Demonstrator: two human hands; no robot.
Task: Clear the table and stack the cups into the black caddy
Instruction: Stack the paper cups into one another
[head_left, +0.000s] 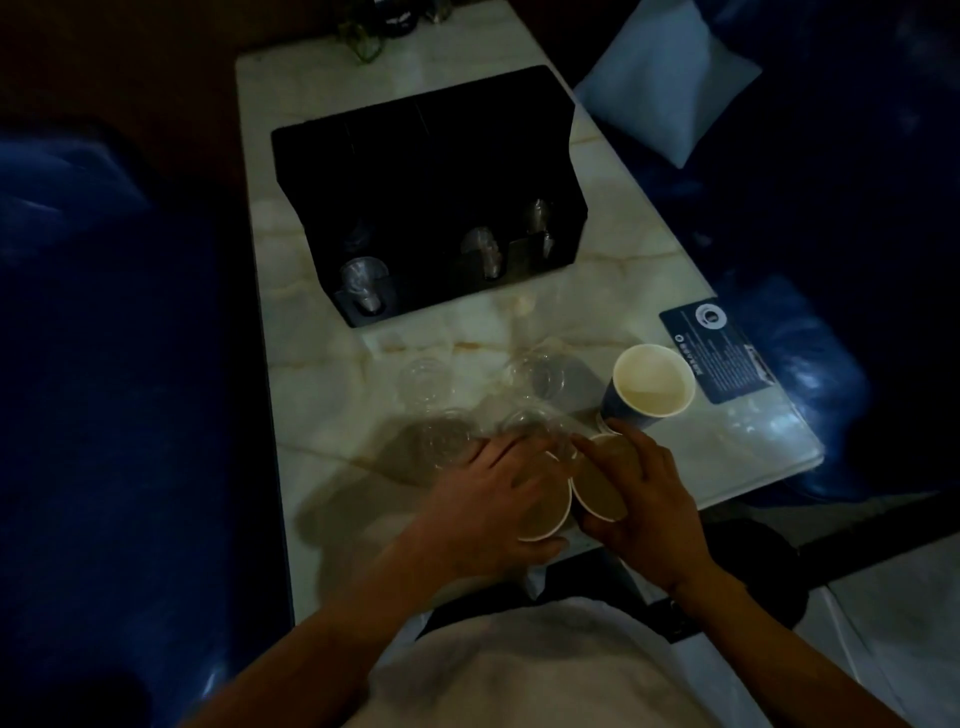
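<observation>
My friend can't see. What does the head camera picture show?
Two hands, left hand and right hand, each hold a paper cup near the table's front edge. A blue cup and clear plastic cups stand nearby, before the black caddy.

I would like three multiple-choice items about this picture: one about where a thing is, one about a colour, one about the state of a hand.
1. Where does the black caddy stand?
A. On the table, beyond the hands
B. On the floor
C. On the blue seat

2. What colour is the outside of the tall paper cup beside the dark card?
A. Red
B. Blue
C. Green

3. What is the right hand doing?
A. Lying flat on the table
B. Hanging off the table edge
C. Gripping a paper cup

Answers:
1. A, the caddy sits on the marble table, farther from the person than both hands.
2. B, its outer wall shows blue under the pale rim.
3. C, its fingers curl round the cup next to the left hand.
</observation>
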